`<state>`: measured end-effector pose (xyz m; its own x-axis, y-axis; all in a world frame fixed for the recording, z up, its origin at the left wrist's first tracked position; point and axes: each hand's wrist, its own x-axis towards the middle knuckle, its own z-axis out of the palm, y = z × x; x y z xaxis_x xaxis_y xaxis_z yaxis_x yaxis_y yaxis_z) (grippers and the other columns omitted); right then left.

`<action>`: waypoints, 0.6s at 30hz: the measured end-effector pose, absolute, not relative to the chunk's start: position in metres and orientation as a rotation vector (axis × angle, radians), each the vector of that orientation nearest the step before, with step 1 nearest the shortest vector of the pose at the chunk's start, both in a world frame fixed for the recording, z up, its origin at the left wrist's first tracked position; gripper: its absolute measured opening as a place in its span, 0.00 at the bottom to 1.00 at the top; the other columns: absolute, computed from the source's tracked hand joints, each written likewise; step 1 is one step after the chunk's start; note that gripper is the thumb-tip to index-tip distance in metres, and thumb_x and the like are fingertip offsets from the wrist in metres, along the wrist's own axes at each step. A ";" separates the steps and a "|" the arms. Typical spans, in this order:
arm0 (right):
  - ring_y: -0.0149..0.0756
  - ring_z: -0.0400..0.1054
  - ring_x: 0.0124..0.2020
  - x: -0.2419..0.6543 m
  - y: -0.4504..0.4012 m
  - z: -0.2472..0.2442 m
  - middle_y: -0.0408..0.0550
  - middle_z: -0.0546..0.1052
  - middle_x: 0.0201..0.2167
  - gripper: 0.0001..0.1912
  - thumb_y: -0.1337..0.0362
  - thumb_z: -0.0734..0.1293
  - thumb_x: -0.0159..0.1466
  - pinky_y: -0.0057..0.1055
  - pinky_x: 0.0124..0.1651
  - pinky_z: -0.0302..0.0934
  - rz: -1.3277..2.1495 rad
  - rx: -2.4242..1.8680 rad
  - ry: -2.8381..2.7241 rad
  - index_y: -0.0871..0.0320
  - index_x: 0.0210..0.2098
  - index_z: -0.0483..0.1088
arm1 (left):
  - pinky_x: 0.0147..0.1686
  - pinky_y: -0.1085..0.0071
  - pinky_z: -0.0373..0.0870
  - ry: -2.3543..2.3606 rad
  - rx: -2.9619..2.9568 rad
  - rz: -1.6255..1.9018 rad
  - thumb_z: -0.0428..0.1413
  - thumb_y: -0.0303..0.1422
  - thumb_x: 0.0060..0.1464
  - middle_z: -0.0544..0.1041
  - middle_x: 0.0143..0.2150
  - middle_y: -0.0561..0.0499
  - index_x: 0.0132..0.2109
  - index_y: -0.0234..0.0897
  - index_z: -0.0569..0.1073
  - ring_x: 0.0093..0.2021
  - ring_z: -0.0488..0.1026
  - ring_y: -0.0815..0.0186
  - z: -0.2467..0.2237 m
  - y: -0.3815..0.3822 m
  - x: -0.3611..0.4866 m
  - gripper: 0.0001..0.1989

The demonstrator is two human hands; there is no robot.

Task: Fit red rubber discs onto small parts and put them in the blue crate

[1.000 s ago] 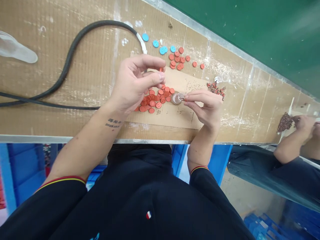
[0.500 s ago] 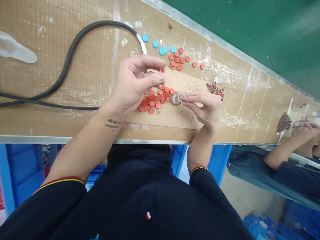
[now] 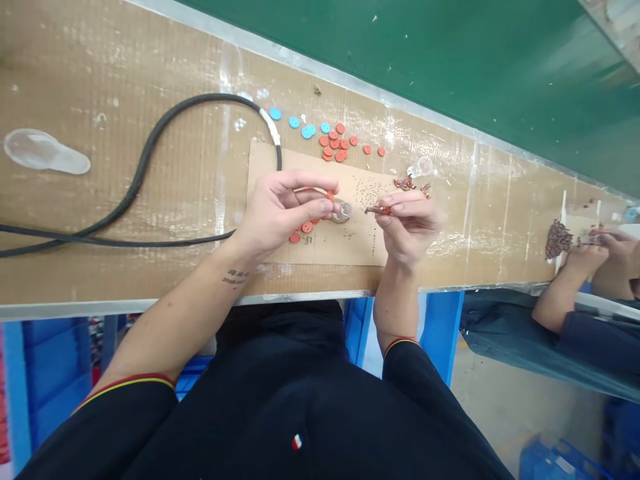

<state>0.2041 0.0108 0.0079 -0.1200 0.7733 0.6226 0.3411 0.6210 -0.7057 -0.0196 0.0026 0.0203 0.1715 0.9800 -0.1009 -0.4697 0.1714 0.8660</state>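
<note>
My left hand (image 3: 290, 210) pinches a small red-orange button-like disc (image 3: 331, 196) between thumb and fingertips. Right beside those fingertips, on the cardboard sheet, is a small clear round container (image 3: 343, 212), partly covered by the hand. My right hand (image 3: 407, 223) is closed in a pinch on a thin reddish-brown piece (image 3: 379, 210), which points left toward the container; its exact kind is unclear. Under my left hand lie more red discs (image 3: 307, 227), mostly hidden. Tiny dark bits (image 3: 367, 190) are scattered over the sheet (image 3: 350, 250) between my hands.
Beyond the sheet lie red discs (image 3: 334, 143) and several blue discs (image 3: 294, 122). A small red-and-dark pile (image 3: 404, 183) sits by a clear cup (image 3: 425, 165). At left are a black cable (image 3: 145, 143) and a clear scoop (image 3: 47, 152). Another person's hands (image 3: 595, 250) work far right.
My right hand has drawn back from the container, with the thin reddish-brown piece now showing in its fingers. My left hand, still pinching the disc, has come up close beside the container. The view has shifted.
</note>
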 end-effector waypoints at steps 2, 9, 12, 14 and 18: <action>0.34 0.78 0.35 0.200 0.010 0.008 0.40 0.77 0.35 0.09 0.49 0.71 0.69 0.38 0.36 0.78 0.538 -0.842 -1.668 0.44 0.40 0.72 | 0.37 0.63 0.86 0.759 0.808 1.189 0.78 0.36 0.41 0.84 0.33 0.50 0.39 0.39 0.84 0.36 0.86 0.57 0.021 0.000 -0.017 0.17; 0.35 0.78 0.34 0.198 0.011 0.011 0.39 0.76 0.33 0.09 0.51 0.71 0.69 0.41 0.39 0.78 0.512 -0.815 -1.643 0.44 0.36 0.69 | 0.39 0.64 0.87 0.737 0.806 1.183 0.79 0.38 0.41 0.85 0.34 0.48 0.40 0.39 0.85 0.35 0.86 0.58 0.020 0.001 -0.016 0.19; 0.35 0.79 0.34 0.199 0.013 0.010 0.38 0.76 0.32 0.09 0.52 0.72 0.69 0.39 0.35 0.77 0.502 -0.775 -1.650 0.44 0.35 0.69 | 0.39 0.65 0.87 0.717 0.798 1.189 0.79 0.39 0.41 0.85 0.33 0.49 0.40 0.40 0.85 0.34 0.86 0.60 0.021 0.001 -0.016 0.19; 0.35 0.79 0.34 0.200 0.013 0.011 0.38 0.77 0.32 0.09 0.53 0.72 0.69 0.38 0.35 0.77 0.506 -0.747 -1.654 0.44 0.35 0.69 | 0.39 0.64 0.87 0.716 0.790 1.185 0.80 0.40 0.39 0.85 0.33 0.49 0.40 0.40 0.85 0.34 0.86 0.60 0.021 0.001 -0.015 0.20; 0.35 0.79 0.33 0.198 0.013 0.011 0.38 0.77 0.32 0.09 0.53 0.72 0.69 0.39 0.34 0.77 0.489 -0.757 -1.644 0.44 0.35 0.69 | 0.39 0.64 0.87 0.729 0.796 1.183 0.80 0.42 0.38 0.85 0.33 0.49 0.39 0.40 0.85 0.35 0.86 0.59 0.022 0.001 -0.015 0.22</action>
<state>0.1981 0.0130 0.0112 -0.0870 0.7089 0.7000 0.2113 0.6998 -0.6824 -0.0146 0.0009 0.0220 0.2234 0.9717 -0.0765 -0.5050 0.1825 0.8436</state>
